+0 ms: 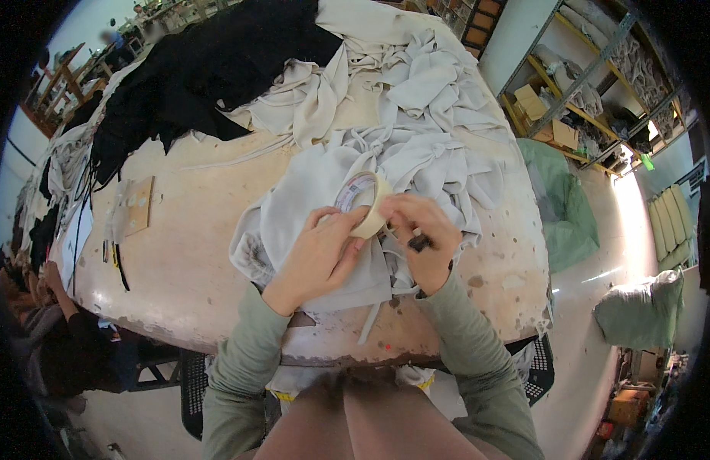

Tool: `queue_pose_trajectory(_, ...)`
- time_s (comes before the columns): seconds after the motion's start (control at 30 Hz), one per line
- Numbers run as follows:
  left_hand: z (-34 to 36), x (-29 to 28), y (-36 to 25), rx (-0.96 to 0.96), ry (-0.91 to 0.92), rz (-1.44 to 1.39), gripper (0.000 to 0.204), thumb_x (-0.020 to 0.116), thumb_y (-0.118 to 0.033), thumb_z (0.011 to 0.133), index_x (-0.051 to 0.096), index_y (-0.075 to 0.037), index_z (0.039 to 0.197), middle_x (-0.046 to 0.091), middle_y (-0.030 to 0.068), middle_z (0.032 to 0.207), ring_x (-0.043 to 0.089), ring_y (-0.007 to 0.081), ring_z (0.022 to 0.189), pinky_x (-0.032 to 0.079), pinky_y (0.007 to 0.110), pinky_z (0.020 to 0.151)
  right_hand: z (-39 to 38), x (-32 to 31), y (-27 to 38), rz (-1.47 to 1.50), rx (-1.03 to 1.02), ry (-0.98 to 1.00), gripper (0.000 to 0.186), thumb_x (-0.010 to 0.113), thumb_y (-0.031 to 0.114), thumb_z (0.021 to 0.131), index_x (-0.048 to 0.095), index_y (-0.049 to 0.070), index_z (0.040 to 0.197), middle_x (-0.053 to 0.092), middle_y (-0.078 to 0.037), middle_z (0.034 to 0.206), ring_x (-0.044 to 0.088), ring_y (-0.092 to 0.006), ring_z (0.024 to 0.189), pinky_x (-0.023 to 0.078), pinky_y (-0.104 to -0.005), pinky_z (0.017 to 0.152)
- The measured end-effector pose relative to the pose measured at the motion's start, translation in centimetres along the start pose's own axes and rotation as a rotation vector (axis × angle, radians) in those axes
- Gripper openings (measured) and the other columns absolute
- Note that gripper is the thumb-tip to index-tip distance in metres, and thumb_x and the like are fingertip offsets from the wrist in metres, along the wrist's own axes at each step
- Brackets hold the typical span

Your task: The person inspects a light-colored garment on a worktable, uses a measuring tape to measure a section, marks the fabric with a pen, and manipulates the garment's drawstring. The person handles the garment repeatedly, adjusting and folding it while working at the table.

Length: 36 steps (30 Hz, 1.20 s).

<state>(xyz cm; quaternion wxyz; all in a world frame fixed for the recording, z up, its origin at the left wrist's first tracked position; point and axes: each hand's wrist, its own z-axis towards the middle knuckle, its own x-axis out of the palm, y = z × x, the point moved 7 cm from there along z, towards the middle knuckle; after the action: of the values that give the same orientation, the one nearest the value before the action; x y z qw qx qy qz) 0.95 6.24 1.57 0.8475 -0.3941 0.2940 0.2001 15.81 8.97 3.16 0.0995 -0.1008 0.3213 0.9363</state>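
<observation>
A roll of cream masking tape (pixel 374 195) is in my left hand (pixel 316 257), whose fingers grip its lower left side. My right hand (pixel 427 241) pinches at the roll's right edge, with a small black object (pixel 420 242) tucked in it that I cannot make out. Both hands are over a heap of pale grey fabric (pixel 286 199) on the worn wooden table (pixel 171 284).
Black fabric (pixel 178 69) and more off-white cloth (pixel 416 77) cover the table's back. A cardboard piece (pixel 140 203) and dark slim tools (pixel 117 261) lie left. A person (pixel 63 345) works at the left edge. Metal shelving (pixel 600 77) and a green bundle (pixel 562 207) stand right.
</observation>
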Motion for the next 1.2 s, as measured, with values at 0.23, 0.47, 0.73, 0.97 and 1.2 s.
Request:
queue_pose_trajectory(0.23,0.1,-3.0,1.7,0.040,-0.209,0.216,0.050,0.062,-0.005,0.079,0.051,-0.010,0.127,0.063,0.0045,0.080,0.058,0.0228,0.081,0.041,0.034,0.077,-0.1,1.1,3.4,-0.045,-0.147,0.135,0.016,0.069,-0.005,0.077,0.069,0.003,0.091,0.069,-0.006,0.089,0.064,-0.0131,0.073,0.049,-0.0236,0.058)
queue_pose_trajectory(0.47,-0.6,-3.1,0.7,0.187,-0.241,0.348,0.027,0.066,-0.004,0.075,0.065,-0.014,0.101,0.057,-0.0032,0.066,0.052,0.0115,0.055,0.036,0.027,0.056,-0.1,0.3,0.9,0.045,0.068,0.069,0.019,0.071,-0.002,0.077,0.068,0.005,0.094,0.067,-0.001,0.080,0.057,-0.0097,0.061,0.042,-0.0227,0.051)
queue_pose_trajectory(0.73,-1.9,-1.5,-3.4,0.528,-0.410,0.475,0.017,0.066,-0.013,0.079,0.067,-0.023,0.093,0.048,-0.0037,0.059,0.050,0.0102,0.052,0.038,0.026,0.055,2.3,-9.1,-7.5,0.150,0.618,-0.547,0.042,0.070,0.008,0.079,0.061,0.008,0.120,0.061,-0.003,0.084,0.054,-0.0068,0.070,0.044,-0.0209,0.061)
queue_pose_trajectory(0.97,-4.4,-9.6,11.2,-0.399,-0.219,0.744,0.054,0.056,-0.012,0.088,0.044,-0.018,0.140,0.063,0.0106,0.092,0.062,0.0289,0.081,0.045,0.040,0.081,-0.2,1.0,-2.5,0.371,0.497,0.529,0.065,0.072,0.009,0.079,0.046,0.009,0.138,0.061,-0.008,0.108,0.061,-0.0155,0.090,0.049,-0.0278,0.081)
queue_pose_trajectory(1.2,-10.2,-9.4,9.1,-0.595,-0.254,-0.125,0.025,0.062,-0.013,0.082,0.056,-0.005,0.105,0.056,0.0150,0.105,0.052,0.0288,0.107,0.041,0.036,0.090,-6.8,3.3,1.2,-0.284,0.169,0.812,0.083,0.072,0.007,0.075,0.032,0.026,0.146,0.066,-0.009,0.105,0.065,-0.0285,0.086,0.052,-0.0350,0.073)
